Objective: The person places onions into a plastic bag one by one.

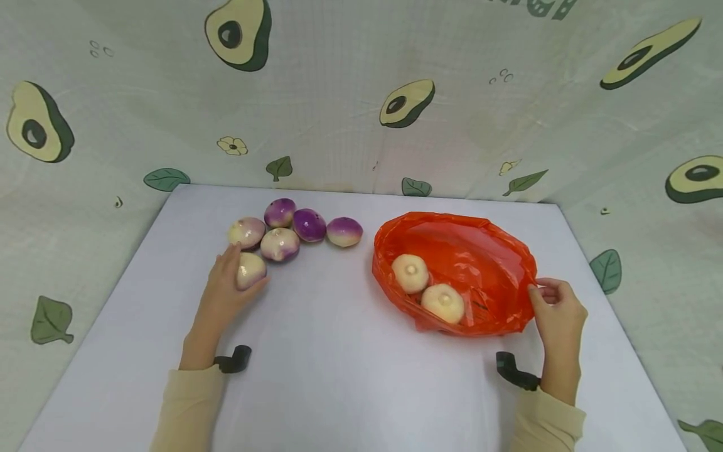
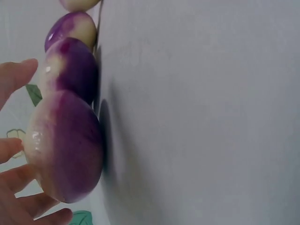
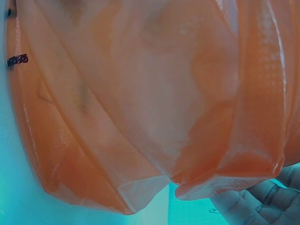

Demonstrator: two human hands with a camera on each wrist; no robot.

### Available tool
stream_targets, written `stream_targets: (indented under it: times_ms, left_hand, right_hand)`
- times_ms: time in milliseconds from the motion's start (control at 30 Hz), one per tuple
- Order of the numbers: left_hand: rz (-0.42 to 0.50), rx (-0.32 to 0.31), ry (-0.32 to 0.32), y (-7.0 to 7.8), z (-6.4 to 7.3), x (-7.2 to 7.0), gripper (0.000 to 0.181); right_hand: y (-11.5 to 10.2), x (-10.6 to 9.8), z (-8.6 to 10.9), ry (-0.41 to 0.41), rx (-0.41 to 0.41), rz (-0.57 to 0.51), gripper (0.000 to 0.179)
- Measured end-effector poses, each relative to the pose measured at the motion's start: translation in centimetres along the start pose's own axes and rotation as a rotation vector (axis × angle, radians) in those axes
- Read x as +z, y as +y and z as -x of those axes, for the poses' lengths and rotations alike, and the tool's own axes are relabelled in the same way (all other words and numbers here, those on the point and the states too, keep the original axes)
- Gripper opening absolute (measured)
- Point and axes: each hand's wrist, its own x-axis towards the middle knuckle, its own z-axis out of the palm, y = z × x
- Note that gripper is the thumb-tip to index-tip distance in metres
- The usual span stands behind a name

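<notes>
On the table's left side my left hand (image 1: 226, 282) reaches over the nearest purple-and-white turnip (image 1: 251, 271). Its thumb and fingers are spread on either side of it. The left wrist view shows fingertips right at the side of this turnip (image 2: 65, 147), with the thumb (image 2: 18, 77) standing apart from it. Over on the right, my right hand (image 1: 559, 307) pinches the rim of a red plastic bag (image 1: 474, 251) between thumb and fingers. Two pale turnips, one at the left (image 1: 410, 274) and one nearer me (image 1: 443, 304), lie inside the wide-mouthed bag.
Several more turnips (image 1: 309, 225) sit in a cluster beyond the left hand, toward the back of the white table (image 1: 339, 376). A cloth with avocado prints (image 1: 339, 94) hangs behind the table. Each wrist wears a black camera mount (image 1: 234, 360).
</notes>
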Motion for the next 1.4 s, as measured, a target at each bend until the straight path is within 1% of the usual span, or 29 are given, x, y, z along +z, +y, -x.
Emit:
stream_targets:
  times_ms: [167,333,533,633,833,1067,1400]
  left_hand:
    - [0.062,-0.023,0.009,-0.65,0.12,-0.22,0.089]
    - [0.092,-0.062,0.025,-0.99,0.19,-0.29,0.088]
    - [0.111,-0.131,0.033,-1.06,0.23,-0.33,0.087]
    - [0.124,-0.157,0.038,-1.01,0.26,-0.41,0.082]
    - [0.141,-0.207,0.027,-0.73,0.35,-0.60,0.077]
    - [0.133,-0.234,0.013,-0.71,0.18,-0.62,0.078]
    - [0.136,-0.215,0.038,-0.67,0.06,-0.52,0.074]
  right_hand:
    - [-0.01,0.00,-0.02,-0.003,0.008,-0.005,0.050]
    - [-0.02,-0.02,0.03,-0.001,0.010,-0.005,0.050]
    - [-0.04,-0.02,0.02,-0.004,0.012,-0.005,0.050]
    - [-0.08,-0.04,0.02,-0.006,0.013,-0.002,0.050]
    - [-0.11,-0.15,0.04,-0.002,0.006,0.003,0.049]
    - [-0.05,-0.17,0.05,0.007,-0.004,0.003,0.049]
    - [0.19,0.01,-0.04,0.023,-0.010,-0.001,0.047]
